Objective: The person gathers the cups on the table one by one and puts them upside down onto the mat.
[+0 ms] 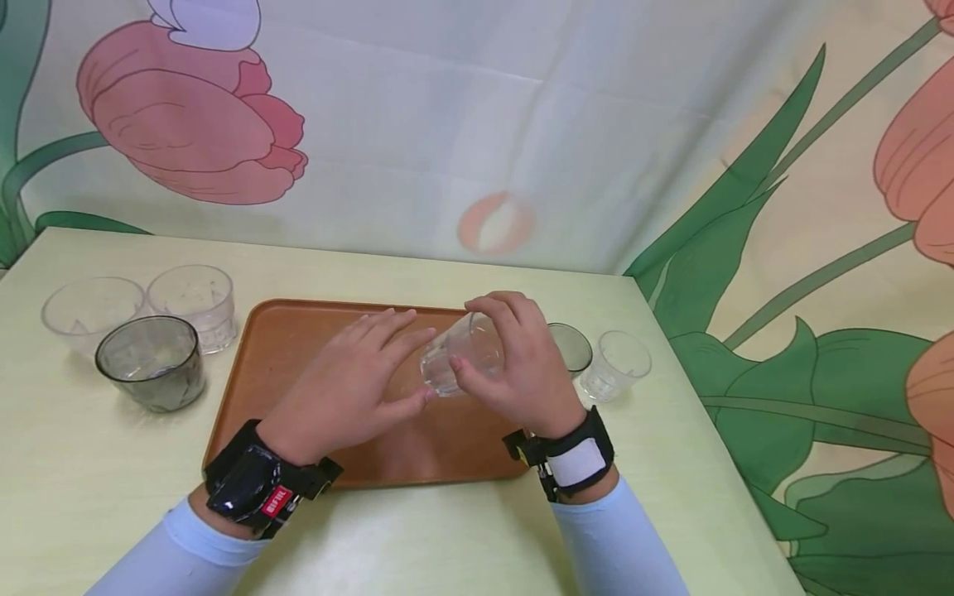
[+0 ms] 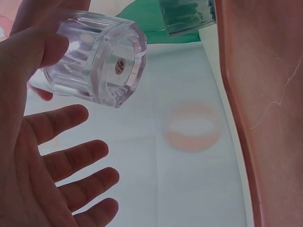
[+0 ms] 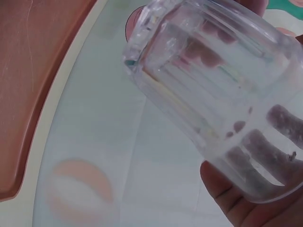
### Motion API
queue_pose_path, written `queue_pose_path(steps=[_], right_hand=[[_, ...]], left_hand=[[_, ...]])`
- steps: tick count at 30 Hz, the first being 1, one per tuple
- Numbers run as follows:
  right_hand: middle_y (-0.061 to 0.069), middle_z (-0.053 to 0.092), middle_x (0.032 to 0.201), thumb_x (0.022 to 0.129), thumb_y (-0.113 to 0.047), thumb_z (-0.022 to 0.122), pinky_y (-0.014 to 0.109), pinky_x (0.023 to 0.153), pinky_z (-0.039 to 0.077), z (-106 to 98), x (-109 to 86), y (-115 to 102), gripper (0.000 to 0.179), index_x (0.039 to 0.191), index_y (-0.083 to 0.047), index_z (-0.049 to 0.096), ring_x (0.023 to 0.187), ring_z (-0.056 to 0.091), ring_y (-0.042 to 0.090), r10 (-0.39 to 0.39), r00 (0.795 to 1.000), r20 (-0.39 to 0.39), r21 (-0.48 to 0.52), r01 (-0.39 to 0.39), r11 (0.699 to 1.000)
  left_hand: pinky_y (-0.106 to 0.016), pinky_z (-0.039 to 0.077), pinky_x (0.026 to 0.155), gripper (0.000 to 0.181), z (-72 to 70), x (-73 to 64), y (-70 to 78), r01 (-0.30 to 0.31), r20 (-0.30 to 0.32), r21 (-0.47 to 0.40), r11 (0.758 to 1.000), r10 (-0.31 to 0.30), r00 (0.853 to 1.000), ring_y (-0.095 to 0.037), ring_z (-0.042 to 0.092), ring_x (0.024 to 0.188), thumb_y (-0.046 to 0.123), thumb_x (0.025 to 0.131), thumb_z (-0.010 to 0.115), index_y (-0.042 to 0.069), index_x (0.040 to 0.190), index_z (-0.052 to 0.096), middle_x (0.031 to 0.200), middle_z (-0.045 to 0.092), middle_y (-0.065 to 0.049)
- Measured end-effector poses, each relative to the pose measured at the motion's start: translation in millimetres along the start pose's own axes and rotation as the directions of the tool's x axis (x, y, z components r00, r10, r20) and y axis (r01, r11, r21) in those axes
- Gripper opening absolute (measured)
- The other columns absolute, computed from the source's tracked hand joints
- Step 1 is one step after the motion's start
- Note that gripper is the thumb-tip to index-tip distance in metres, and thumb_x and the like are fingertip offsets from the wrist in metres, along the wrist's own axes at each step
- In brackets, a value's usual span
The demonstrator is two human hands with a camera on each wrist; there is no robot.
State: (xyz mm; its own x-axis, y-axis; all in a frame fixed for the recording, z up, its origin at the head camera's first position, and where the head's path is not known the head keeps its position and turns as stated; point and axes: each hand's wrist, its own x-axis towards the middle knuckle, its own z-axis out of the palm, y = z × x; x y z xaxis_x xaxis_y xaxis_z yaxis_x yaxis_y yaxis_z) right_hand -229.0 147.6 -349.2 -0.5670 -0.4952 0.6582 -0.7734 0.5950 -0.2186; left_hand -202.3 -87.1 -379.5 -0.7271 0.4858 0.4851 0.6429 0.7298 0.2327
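Note:
Tilted over the brown tray (image 1: 380, 463), a clear faceted drinking glass (image 1: 447, 364) is held by my right hand (image 1: 532, 377), thumb on the near side and fingers around the rim end. In the right wrist view the fingers show through the wall of the glass (image 3: 189, 90). My left hand (image 1: 339, 389) is spread beside the glass's base, its fingers extended and holding nothing. From the left wrist, the left thumb (image 2: 47, 47) overlaps the glass while the other fingers (image 2: 75, 156) stand apart from it.
On the left of the table are two clear glasses (image 1: 204, 310) (image 1: 82, 319) and a smoky grey glass (image 1: 160, 385). Right of the tray stand a dark-rimmed glass (image 1: 572, 348), partly behind the right hand, and a small clear glass (image 1: 614, 368). A flower-printed curtain (image 1: 417, 165) hangs behind.

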Motion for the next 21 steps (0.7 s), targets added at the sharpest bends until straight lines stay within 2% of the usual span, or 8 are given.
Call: queue_pose_path(steps=[8, 15, 21], right_hand=[[0.011, 0.059, 0.121, 0.085, -0.042, 0.065, 0.041, 0.099, 0.048, 3.1, 2.6, -1.8, 0.054, 0.125, -0.006, 0.059, 0.117, 0.054, 0.026, -0.003, 1.000, -0.008, 0.025, 0.003, 1.000], [0.012, 0.057, 0.123, 0.087, -0.041, 0.064, 0.036, 0.087, 0.052, 5.6, 2.0, -4.5, 0.056, 0.128, -0.004, 0.056, 0.109, 0.055, 0.023, 0.037, 0.999, 0.002, 0.062, -0.037, 0.997], [0.013, 0.055, 0.124, 0.090, -0.044, 0.059, 0.039, 0.084, 0.056, 8.9, 2.5, -4.6, 0.057, 0.130, -0.003, 0.054, 0.106, 0.056, 0.027, 0.054, 0.999, 0.006, 0.102, -0.054, 0.993]], left_hand=[[-0.056, 0.043, 0.110, 0.066, 0.1, 0.0, -1.5, 0.015, 0.005, -0.012, 1.000, -0.015, 1.000, -0.038, 0.052, 0.132, 0.051, 0.089, 0.066, 0.013, 0.142, 0.055, 0.146, 0.052, -0.017], [-0.055, 0.045, 0.107, 0.072, -3.0, 0.4, -2.2, 0.037, 0.034, -0.008, 0.999, -0.037, 0.999, -0.036, 0.053, 0.131, 0.051, 0.087, 0.070, 0.011, 0.144, 0.052, 0.145, 0.054, -0.015], [-0.050, 0.048, 0.106, 0.079, -3.0, -0.2, -1.6, 0.054, 0.061, -0.027, 0.998, -0.052, 0.997, -0.031, 0.055, 0.129, 0.050, 0.085, 0.074, 0.010, 0.148, 0.047, 0.144, 0.054, -0.013]])
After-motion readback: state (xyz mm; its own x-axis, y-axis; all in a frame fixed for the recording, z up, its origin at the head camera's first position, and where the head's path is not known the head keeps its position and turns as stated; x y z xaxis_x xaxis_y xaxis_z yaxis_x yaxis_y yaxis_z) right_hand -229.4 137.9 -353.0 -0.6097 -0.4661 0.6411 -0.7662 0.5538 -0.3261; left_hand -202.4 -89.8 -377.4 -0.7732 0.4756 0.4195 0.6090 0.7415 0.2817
